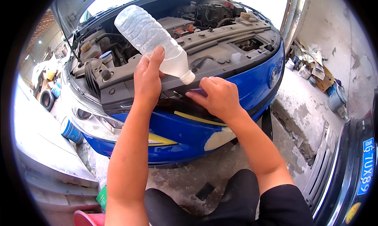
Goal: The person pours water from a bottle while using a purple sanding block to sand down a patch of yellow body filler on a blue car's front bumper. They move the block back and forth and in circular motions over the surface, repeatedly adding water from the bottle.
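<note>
My left fingers (145,70) are wrapped round the bottle (147,31). It is a big see-through one, cloudy and crinkled, and I can't tell how much is in it. It leans with its bottom up, ahead and to the left of my left fingers. Its white tip (187,77) points down to the right, just beside my right fingers (208,83). Those pinch a small purple thing (201,91), mostly hidden in my grip.

Past both sets of fingers is a blue car (254,93) with its lid up. Ahead and to the left of my left fingers, a tank (89,52) with a tan cap sits by the engine. Below my right fingers, the car's front has a yellow strip (199,118) and a pale patch (217,139).

My left arm covers part of the front lamp (94,120), and the bottle hides some of the engine (182,29).

Far left of my left fingers are a blue tub (71,130) and a tyre (47,100). Low and to the left, a red tub (87,219) is cut off. I can't see inside either tub. A grey bucket (336,100) stands well to the right of my right fingers, and a black car (346,163) is nearer me on that side.
</note>
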### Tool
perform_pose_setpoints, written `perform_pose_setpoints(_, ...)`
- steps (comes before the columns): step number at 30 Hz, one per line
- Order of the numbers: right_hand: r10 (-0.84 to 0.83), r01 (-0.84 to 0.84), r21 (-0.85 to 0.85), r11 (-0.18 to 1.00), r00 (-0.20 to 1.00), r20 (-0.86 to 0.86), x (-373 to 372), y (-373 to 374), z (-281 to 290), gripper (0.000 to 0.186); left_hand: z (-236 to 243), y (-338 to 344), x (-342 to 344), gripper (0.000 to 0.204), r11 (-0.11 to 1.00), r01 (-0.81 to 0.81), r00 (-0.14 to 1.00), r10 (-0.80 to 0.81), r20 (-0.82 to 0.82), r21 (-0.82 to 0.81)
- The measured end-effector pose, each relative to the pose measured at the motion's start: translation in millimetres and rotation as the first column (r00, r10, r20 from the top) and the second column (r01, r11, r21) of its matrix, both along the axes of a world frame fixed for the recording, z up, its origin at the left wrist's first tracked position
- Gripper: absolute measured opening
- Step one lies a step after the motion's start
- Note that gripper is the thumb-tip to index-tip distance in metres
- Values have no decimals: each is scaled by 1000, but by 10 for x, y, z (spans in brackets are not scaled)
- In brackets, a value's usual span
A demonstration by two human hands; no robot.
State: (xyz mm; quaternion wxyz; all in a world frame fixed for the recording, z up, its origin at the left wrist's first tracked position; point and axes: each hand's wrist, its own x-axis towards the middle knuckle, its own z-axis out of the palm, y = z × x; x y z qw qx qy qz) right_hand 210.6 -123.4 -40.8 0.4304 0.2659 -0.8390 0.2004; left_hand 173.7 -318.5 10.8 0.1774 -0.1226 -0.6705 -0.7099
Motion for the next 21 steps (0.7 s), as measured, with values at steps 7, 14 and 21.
perform_pose_setpoints(7,-101,162,-116,980,906,411,75,405,-55,41,-45,-40,-81,49,991,118,993,-117,-12,61)
perform_pose_setpoints(14,-133,203,-96,974,867,481,60,255,178,53,-36,-46,-53,43,964,144,988,-154,30,225)
perform_pose_setpoints(21,-178,229,-55,972,867,465,125,-163,228,48,-53,-83,-54,44,963,202,978,-206,5,181)
